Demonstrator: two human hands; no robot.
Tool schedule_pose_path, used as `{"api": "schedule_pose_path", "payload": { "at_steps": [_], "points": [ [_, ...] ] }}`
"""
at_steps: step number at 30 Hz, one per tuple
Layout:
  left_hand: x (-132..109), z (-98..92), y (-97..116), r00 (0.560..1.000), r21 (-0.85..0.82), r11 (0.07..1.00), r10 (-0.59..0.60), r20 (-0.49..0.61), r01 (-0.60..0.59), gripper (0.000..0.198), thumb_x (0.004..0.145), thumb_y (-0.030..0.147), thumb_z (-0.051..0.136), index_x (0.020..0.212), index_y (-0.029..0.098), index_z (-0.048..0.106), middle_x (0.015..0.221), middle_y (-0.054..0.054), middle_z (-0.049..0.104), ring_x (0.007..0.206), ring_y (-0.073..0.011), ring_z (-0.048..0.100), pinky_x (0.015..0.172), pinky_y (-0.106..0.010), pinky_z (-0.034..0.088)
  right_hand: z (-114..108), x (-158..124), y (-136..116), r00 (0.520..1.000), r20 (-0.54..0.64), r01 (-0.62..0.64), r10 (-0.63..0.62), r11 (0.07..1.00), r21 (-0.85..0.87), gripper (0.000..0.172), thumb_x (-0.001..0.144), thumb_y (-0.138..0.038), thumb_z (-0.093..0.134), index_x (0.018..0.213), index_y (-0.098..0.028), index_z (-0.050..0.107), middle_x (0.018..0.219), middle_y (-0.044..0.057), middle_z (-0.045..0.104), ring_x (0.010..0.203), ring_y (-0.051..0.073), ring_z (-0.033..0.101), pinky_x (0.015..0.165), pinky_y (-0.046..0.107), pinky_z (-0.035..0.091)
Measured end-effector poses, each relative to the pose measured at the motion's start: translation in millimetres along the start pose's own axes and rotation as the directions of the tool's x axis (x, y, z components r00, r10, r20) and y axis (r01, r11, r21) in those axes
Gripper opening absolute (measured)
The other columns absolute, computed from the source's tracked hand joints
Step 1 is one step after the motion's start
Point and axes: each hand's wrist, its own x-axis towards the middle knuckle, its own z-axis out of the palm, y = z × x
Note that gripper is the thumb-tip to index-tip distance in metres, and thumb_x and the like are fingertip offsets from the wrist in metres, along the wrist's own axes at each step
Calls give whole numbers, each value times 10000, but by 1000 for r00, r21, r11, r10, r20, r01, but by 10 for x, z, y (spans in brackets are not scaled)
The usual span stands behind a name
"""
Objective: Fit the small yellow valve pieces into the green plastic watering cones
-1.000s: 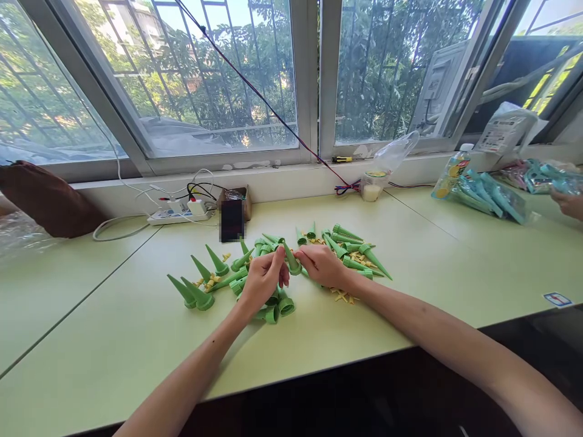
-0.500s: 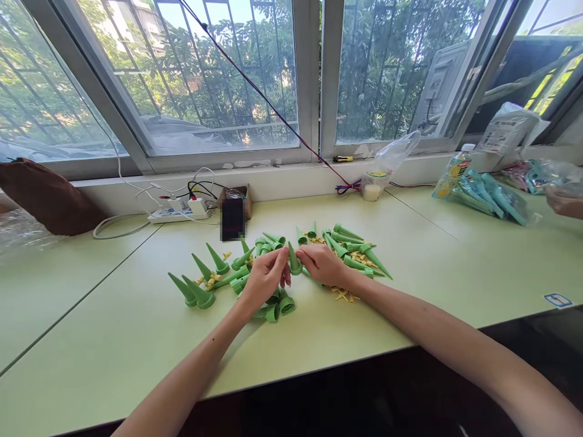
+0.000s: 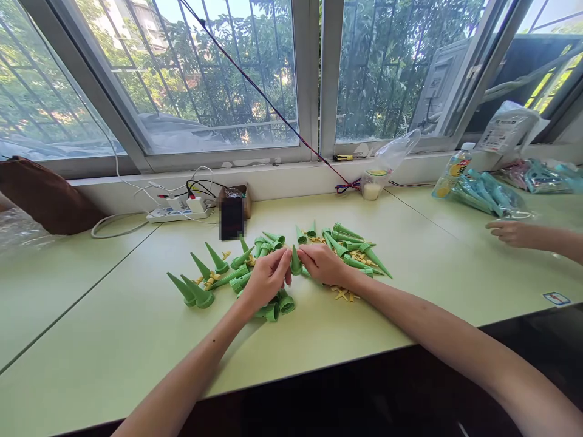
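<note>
Green cone (image 3: 296, 262) in fingers (image 3: 310, 258); cup (image 3: 371, 193) holds pale contents.

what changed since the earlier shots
At the right, a co-worker's hand has moved left and toward the table's near edge. The held green cone now stands more upright, slightly further right. The left hand still grips it, the right hand still beside it. The loose cones and yellow pieces stayed put.
</note>
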Motion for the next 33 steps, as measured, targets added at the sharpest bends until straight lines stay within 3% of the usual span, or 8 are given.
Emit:
{"api": "schedule_pose_path", "payload": {
  "at_steps": [33],
  "points": [
    [-1,-3,51,998,72,997,5,65,-9,394,1012,452,382,705,212,442,532,26,584,478,-118,502,517,-247,419,-45,6,-12,997,75,10,-8,1000,-19,344,1021,-283,360,705,-194,462,606,-22,458,557,111,374,601,241,308]
  ]
}}
